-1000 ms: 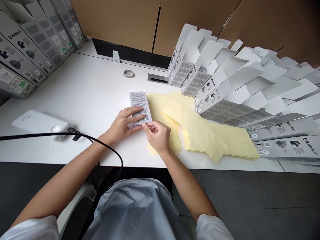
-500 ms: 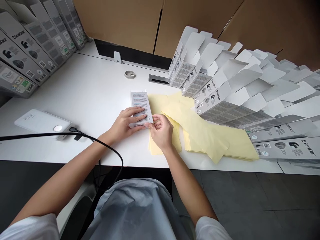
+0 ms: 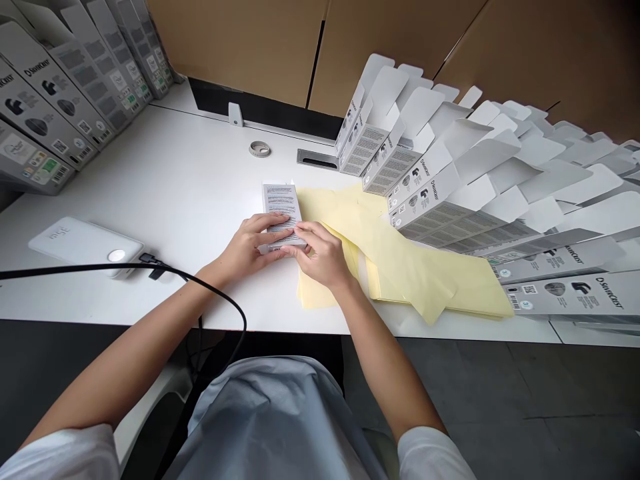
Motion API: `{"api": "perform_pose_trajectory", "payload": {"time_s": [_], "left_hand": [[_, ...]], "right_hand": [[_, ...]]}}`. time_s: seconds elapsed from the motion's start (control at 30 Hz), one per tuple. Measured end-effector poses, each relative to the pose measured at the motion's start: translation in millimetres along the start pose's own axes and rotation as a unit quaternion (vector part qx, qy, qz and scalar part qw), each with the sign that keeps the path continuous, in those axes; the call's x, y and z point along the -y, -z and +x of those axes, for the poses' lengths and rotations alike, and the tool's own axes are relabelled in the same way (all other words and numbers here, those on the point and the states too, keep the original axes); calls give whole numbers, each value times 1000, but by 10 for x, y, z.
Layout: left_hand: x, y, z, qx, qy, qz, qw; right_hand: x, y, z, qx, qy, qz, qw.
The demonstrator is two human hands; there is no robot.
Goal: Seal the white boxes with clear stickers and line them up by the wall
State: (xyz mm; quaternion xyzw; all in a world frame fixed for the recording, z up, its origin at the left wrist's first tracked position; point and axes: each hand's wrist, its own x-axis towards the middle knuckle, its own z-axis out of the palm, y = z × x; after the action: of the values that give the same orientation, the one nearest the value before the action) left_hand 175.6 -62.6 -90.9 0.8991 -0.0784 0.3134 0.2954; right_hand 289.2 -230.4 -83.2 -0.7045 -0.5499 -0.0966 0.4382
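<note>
A small grey-and-white printed carton (image 3: 281,198) rests on the white table in front of me, its text face up. Across its left side lie the fingers of my left hand (image 3: 253,241), with the thumb at the near edge. My right hand (image 3: 324,255) grips the near right corner, fingertips on the printed face and thumb at the near end. Both thumbs almost meet there, and the hands cover the carton's near part. Beside it, partly under my right hand, are loose yellow paper sheets (image 3: 325,207).
Rows of open-flapped cartons (image 3: 430,187) fill the right side; more cartons (image 3: 60,100) stand at the far left. A yellow paper stack (image 3: 480,287) lies at right. A white power bank (image 3: 85,243) with a black cable (image 3: 215,288) is at left. A tape roll (image 3: 259,149) sits farther back.
My right hand has shifted from the carton's near right corner edge up onto its printed face, fingers now flatter. My left hand stays in place on the carton.
</note>
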Motion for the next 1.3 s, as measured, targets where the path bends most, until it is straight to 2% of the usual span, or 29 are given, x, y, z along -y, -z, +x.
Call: {"api": "perform_pose_trajectory", "payload": {"time_s": [0.13, 0.27, 0.47, 0.63, 0.7, 0.8, 0.9, 1.1, 1.3], "left_hand": [[-20, 6, 15, -8, -17, -5, 1000], [-23, 4, 17, -8, -21, -3, 1000], [-38, 11, 18, -11, -8, -9, 1000], [-34, 2, 10, -9, 15, -18, 1000], [-26, -2, 10, -11, 16, -22, 1000], [-16, -3, 15, -12, 18, -21, 1000], [-13, 2, 20, -7, 25, -17, 1000], [-19, 7, 18, 1, 54, -25, 998], [-12, 2, 13, -1, 46, -17, 999]], "right_hand": [[-43, 69, 9, 18, 26, 25, 999], [-43, 108, -4, 17, 6, 74, 997], [30, 75, 2, 1, -99, 168, 981], [72, -65, 3, -24, -213, 262, 941], [89, -124, -4, -32, -254, 272, 928], [129, -194, -5, -49, -287, 241, 926], [183, -248, 4, -73, -283, 193, 937], [296, -319, 7, -108, -214, 106, 965], [266, -289, -16, -88, -220, 135, 962]]}}
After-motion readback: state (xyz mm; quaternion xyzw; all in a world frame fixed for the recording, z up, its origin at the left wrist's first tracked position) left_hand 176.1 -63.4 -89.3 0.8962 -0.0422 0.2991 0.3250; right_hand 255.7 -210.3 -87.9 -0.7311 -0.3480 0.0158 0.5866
